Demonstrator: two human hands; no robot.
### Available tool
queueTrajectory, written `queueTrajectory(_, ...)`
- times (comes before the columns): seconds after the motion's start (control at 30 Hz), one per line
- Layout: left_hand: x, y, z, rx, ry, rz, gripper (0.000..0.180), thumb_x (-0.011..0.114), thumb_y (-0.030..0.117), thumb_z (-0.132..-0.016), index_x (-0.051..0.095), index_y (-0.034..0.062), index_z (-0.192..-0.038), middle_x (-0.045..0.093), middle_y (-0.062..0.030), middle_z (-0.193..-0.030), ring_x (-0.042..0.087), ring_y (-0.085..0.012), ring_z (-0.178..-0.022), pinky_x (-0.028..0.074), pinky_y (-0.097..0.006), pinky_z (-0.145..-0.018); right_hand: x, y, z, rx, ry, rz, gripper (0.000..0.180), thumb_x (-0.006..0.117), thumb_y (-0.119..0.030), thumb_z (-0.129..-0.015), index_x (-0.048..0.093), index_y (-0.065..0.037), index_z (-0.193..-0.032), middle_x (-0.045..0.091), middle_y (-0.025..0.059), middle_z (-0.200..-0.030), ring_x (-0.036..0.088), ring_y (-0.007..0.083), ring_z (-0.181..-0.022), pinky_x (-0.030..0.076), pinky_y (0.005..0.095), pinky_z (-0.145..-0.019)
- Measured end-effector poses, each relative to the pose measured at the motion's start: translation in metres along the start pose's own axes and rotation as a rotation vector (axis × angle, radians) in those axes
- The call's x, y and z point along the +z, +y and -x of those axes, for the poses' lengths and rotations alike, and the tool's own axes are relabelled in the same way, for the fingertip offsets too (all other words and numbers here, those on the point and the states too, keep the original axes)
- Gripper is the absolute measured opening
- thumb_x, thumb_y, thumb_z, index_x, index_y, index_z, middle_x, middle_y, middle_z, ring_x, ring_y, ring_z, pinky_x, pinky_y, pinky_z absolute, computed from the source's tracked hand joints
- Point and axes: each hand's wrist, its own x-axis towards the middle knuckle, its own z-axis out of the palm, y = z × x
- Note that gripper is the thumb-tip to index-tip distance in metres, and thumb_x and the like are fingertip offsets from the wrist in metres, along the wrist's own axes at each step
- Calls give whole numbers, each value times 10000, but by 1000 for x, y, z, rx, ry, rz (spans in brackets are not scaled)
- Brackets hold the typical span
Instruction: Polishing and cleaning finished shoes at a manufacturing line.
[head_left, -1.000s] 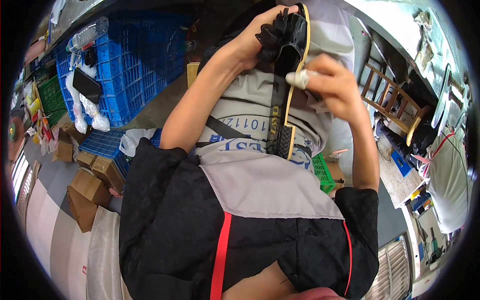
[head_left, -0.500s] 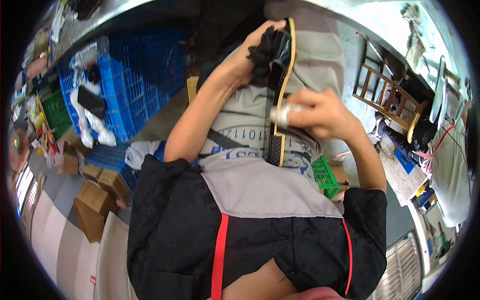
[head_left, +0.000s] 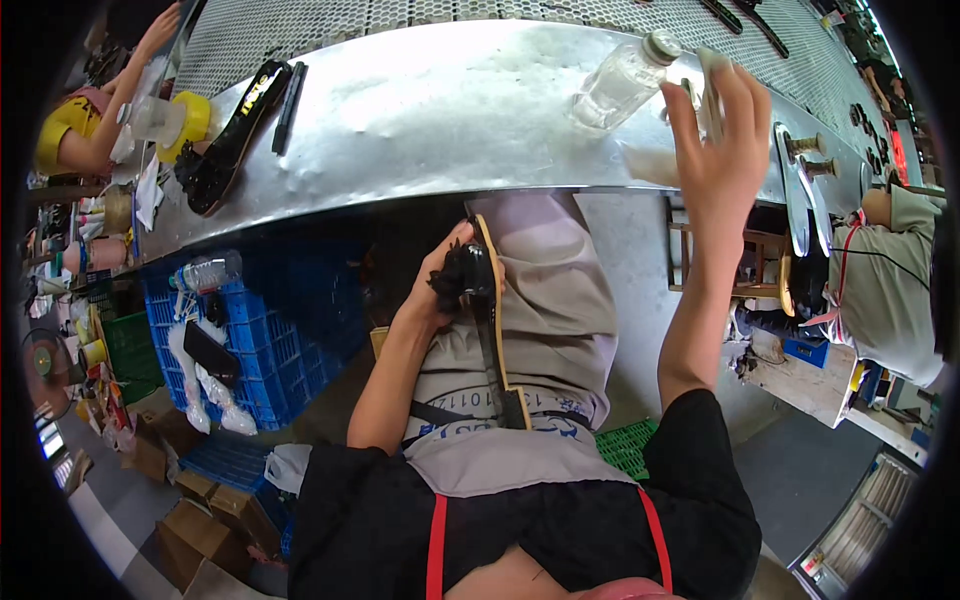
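My left hand (head_left: 432,292) is closed on a black sandal with a tan sole edge (head_left: 487,310), held edge-up on my lap over the grey apron. My right hand (head_left: 718,150) is raised over the front edge of the shiny metal table (head_left: 440,110), fingers spread, one finger wrapped in white tape. It hovers beside a clear glass bottle with a metal cap (head_left: 620,82) and above a pale cloth (head_left: 648,165). Nothing shows in its grasp.
A second black sandal (head_left: 225,140) and a black pen (head_left: 288,95) lie on the table's left. Another person in yellow (head_left: 75,140) sits far left, one in grey (head_left: 900,270) at right. Blue crates (head_left: 250,340), cardboard boxes and a wooden stool (head_left: 755,265) stand below.
My right hand has left the sandal and risen to the table near the bottle. The view has tipped up, bringing the table into sight. My left hand still holds the sandal.
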Motion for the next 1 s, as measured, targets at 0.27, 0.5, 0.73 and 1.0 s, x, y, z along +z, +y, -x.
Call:
queueTrajectory(0.27,-1,8,22,54,-281,378,493,466,325,-1013,567,-49,-1318,636,-237,-1237,703,-369,-1063,602,-471,-928,47,0,6,50,18,95,507,770,-399,-921,622,-40,-1248,727,151,-1138,729,307,-1023,572,425,-875)
queueTrajectory(0.5,11,18,23,139,-326,453,612,342,422,-1045,430,-27,-1451,617,-236,-1276,681,-330,-1103,566,-454,-986,66,66,-10,373,88,-457,326,657,-317,-1015,520,-32,-1094,556,89,-842,560,214,-627,509,318,-627)
queueTrajectory(0.73,0,9,8,273,21,-30,393,507,393,-989,563,53,-801,571,-69,-808,579,-167,-810,499,-307,-774,57,130,1,1321,92,-1574,160,562,-112,-1033,449,-4,-998,450,80,-779,341,138,-482,285,289,-431)
queueTrajectory(1.0,-19,0,-11,228,-339,591,310,450,324,-896,466,103,-679,516,-69,-717,554,-263,-772,500,-409,-740,45,107,-23,609,113,-498,311,707,-148,-961,555,52,-1143,626,165,-896,586,174,-657,460,289,-549)
